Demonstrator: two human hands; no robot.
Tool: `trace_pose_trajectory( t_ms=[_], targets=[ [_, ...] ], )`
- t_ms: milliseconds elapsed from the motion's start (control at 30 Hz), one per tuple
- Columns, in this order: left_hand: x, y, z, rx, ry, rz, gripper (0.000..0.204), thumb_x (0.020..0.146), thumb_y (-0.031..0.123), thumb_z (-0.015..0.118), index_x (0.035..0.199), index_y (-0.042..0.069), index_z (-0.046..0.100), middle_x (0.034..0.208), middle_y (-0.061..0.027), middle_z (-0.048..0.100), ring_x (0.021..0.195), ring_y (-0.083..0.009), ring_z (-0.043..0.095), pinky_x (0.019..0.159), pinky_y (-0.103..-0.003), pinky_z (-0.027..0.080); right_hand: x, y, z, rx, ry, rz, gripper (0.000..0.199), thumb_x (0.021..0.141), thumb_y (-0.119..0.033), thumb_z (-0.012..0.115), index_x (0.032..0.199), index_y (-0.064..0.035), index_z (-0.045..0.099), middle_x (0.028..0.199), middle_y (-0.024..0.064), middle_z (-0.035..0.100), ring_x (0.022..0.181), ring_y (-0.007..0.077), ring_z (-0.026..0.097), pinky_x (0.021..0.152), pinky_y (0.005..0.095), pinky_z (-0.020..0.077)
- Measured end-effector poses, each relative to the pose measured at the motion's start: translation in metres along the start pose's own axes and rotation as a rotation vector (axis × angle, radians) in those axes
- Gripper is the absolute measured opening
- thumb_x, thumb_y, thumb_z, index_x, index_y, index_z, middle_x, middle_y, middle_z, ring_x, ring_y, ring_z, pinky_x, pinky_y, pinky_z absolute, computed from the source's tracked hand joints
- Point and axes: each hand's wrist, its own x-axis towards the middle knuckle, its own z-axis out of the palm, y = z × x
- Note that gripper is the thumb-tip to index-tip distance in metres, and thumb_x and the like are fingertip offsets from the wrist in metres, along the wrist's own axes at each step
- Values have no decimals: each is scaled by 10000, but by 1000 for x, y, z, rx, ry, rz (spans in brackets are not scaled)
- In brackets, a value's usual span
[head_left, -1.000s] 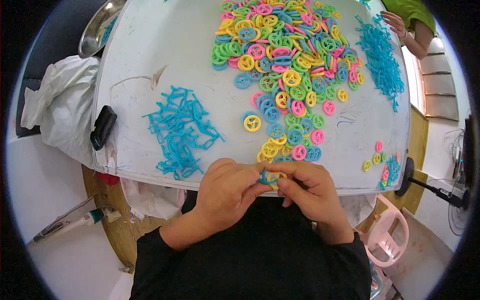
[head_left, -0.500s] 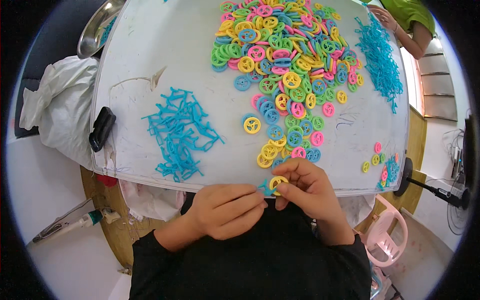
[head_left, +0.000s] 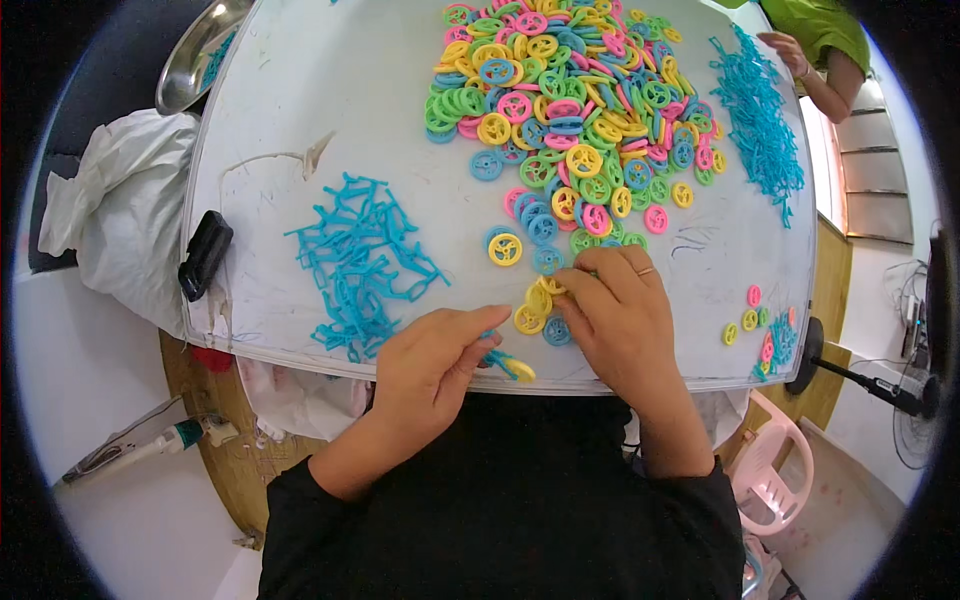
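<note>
Now left hand [head_left: 432, 362] pinches yellow-blue wheel piece [head_left: 512, 366]; right hand [head_left: 617, 315] fingers spread on yellow rings [head_left: 534, 303].
</note>
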Motion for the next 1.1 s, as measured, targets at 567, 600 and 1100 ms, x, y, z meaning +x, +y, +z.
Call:
trace_pose_trajectory(
  t_ms=[567, 600, 1100],
  targets=[
    [1, -3, 14, -515, -30, -389, 178, 926, 94, 685, 1073, 4, 637, 992, -69, 733, 833, -81, 645, 756, -250, 504, -17, -14, -7, 1377, -109, 505, 91, 884, -26, 667, 971, -1, 654, 1066, 105, 657, 971, 165, 602, 851, 314, 471],
    [2, -1, 17, -526, -36, -373, 175, 928, 91, 683, 1074, 4, 638, 989, -67, 725, 863, -82, 637, 780, -252, 499, -17, -15, -2, 1377, -106, 505, 91, 884, -26, 667, 971, -1, 654, 1066, 105, 657, 971, 165, 602, 851, 314, 471],
    [2, 1, 31, -108, 113, -24, 144, 852, 13, 721, 984, 26, 666, 908, -78, 692, 804, -185, 640, 743, -303, 495, -22, -26, 12, 1540, 5, 760, 85, 935, -78, 656, 942, -20, 594, 1066, 147, 675, 980, 178, 638, 878, 316, 498]
  ],
)
